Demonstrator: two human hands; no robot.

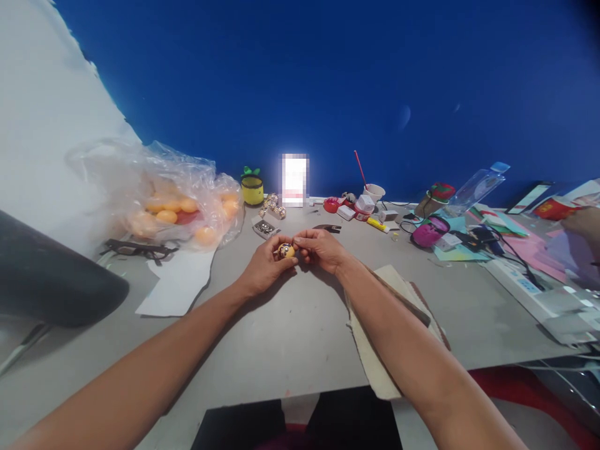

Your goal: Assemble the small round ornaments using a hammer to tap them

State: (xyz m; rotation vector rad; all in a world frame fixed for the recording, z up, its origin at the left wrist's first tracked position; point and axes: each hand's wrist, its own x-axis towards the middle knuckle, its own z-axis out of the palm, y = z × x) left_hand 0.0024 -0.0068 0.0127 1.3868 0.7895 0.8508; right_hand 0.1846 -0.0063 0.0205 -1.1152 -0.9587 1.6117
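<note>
My left hand (pixel 267 265) is closed around a small orange ball (pixel 285 250) dotted with shiny metallic spots. Close against its right side, my right hand (pixel 321 249) has thumb and fingertips pinched together; whatever lies between them is too small to make out. Just beyond the left hand sits a small open box (pixel 265 229) of shiny metal pieces. Behind that box lie several balls (pixel 272 204) covered in similar shiny studs. A hammer (pixel 329 229) lies past my right hand, and its handle runs under my right forearm.
A clear plastic bag (pixel 182 175) of orange balls and black glasses (pixel 140 249) lie left, near a dark cylinder (pixel 56 275). A folded cloth (pixel 375 350) is beneath my right forearm. Rightward are a white cup (pixel 374 191), a yellow tube (pixel 377 225), a magenta pouch (pixel 429 231) and a power strip (pixel 525 294).
</note>
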